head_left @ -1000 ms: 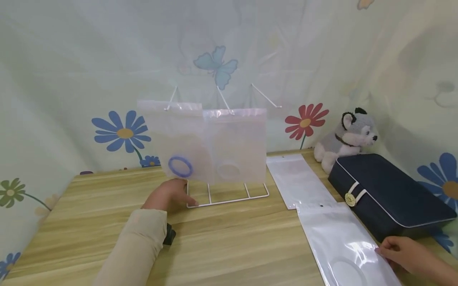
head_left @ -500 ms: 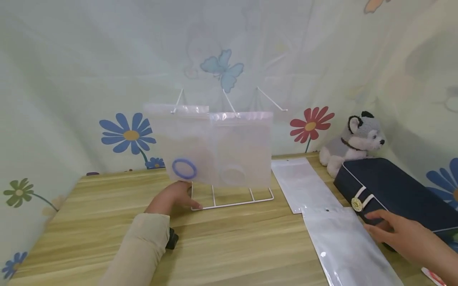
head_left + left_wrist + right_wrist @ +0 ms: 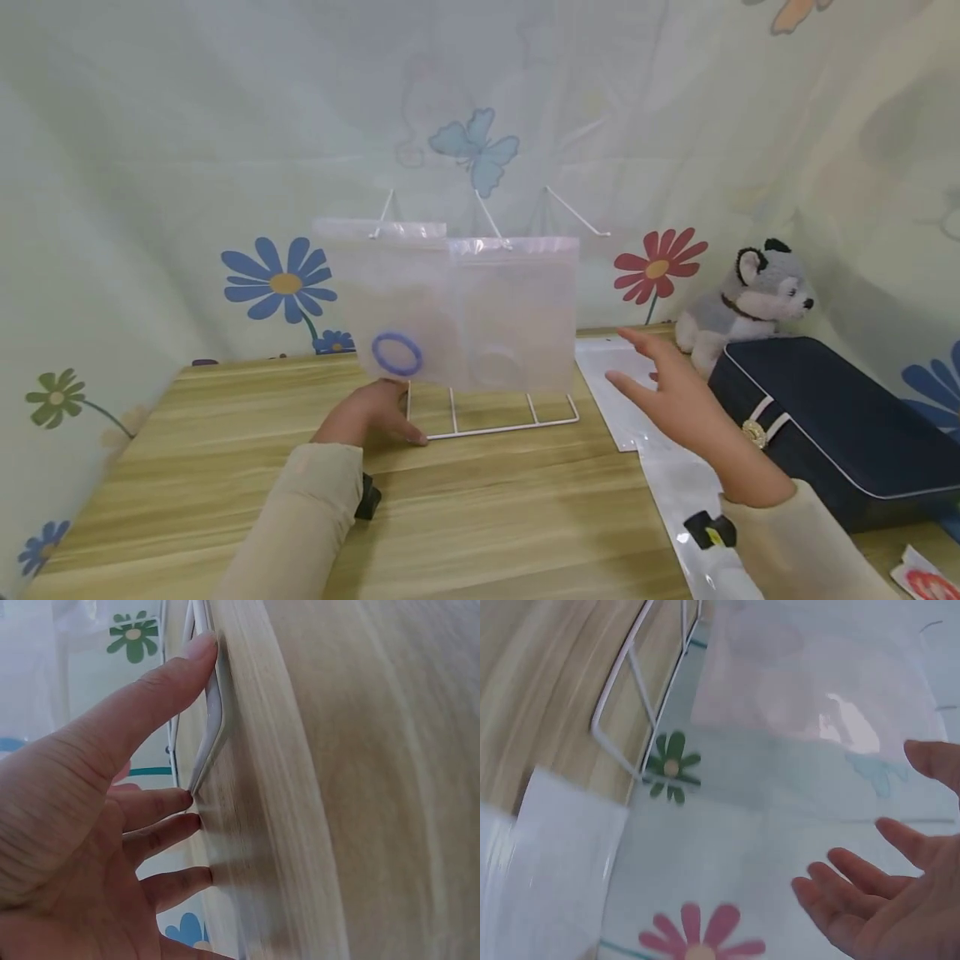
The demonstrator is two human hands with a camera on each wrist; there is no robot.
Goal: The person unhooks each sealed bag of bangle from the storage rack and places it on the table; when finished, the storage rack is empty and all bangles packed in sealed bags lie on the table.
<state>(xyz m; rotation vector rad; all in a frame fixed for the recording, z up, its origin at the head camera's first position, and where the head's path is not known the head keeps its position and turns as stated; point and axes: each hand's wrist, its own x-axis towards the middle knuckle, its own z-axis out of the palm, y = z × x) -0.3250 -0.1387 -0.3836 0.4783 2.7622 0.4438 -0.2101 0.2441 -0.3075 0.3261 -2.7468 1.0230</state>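
A white wire rack (image 3: 502, 431) with several hooks stands on the wooden table. Two translucent zip bags hang from it: the left bag (image 3: 393, 287) contains a blue ring (image 3: 397, 354), and the right bag (image 3: 517, 317) shows a faint pale ring. The right-hand hook (image 3: 577, 212) carries no bag. My left hand (image 3: 371, 412) rests at the rack's left base corner. Its thumb presses the front wire, and its spread fingers touch the corner and table, as the left wrist view shows. My right hand (image 3: 675, 400) is held in the air right of the rack, fingers spread, holding nothing.
Two flat white bags, a far bag (image 3: 600, 367) and a near bag (image 3: 667, 479), lie on the table's right side, partly hidden by my right arm. Beside them are a dark blue case (image 3: 847, 417) and a plush dog (image 3: 750, 300). A patterned curtain (image 3: 150, 208) hangs behind.
My right hand has risen from the near flat bag at the lower right and moved left and forward toward the rack. My left hand stays on the rack's base. The view has shifted slightly.
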